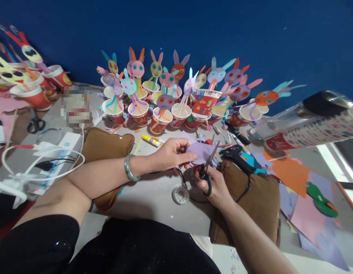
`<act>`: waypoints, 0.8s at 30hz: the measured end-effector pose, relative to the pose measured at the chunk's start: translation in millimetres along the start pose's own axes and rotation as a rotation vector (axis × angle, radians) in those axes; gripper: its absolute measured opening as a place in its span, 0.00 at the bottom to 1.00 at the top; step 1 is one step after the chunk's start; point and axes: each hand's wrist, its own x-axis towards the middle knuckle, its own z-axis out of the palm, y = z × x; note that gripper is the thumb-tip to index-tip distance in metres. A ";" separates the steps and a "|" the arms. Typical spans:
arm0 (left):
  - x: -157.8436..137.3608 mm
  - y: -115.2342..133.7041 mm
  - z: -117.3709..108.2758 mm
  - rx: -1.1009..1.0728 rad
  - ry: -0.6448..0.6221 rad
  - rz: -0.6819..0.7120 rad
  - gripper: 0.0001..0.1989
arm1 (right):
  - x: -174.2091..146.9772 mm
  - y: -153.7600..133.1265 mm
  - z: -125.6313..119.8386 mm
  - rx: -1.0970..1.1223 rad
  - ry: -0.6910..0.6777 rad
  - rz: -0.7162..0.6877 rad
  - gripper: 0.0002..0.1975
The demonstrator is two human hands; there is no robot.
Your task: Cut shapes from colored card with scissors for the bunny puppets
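Between thumb and fingers, my left hand point(172, 154) pinches a piece of purple paper point(201, 152) that has a rounded edge. My right hand point(213, 184) grips black-handled scissors point(208, 167), its fingers around the handles. The blades are parted and point up and away, at the right side of the paper. Whether they touch the paper I cannot tell. Below the hands a roll of clear tape point(181, 194) lies on the table. Just beyond my left hand is a yellow glue stick or marker point(150, 140).
Several red paper cups point(162, 121) with paper rabbit heads line the blue wall. Brown cushions point(106, 146) point(247, 201) lie under both forearms. A hot glue gun point(236, 154), coloured paper point(290, 171) and a clear tube of cups point(302, 118) are at right. White cables point(45, 150) and other scissors point(35, 125) are at left.
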 end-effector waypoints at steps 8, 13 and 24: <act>-0.3 1.3 -1.3 0.009 -0.010 -0.007 0.11 | 0.3 1.6 -1.0 -0.014 -0.002 0.003 0.32; -0.4 1.5 -1.5 0.020 -0.008 -0.012 0.12 | 0.6 3.0 -1.9 -0.010 -0.006 0.008 0.32; -0.5 0.4 -3.2 0.024 -0.015 0.031 0.11 | 0.5 1.5 -2.0 -0.020 -0.015 0.025 0.33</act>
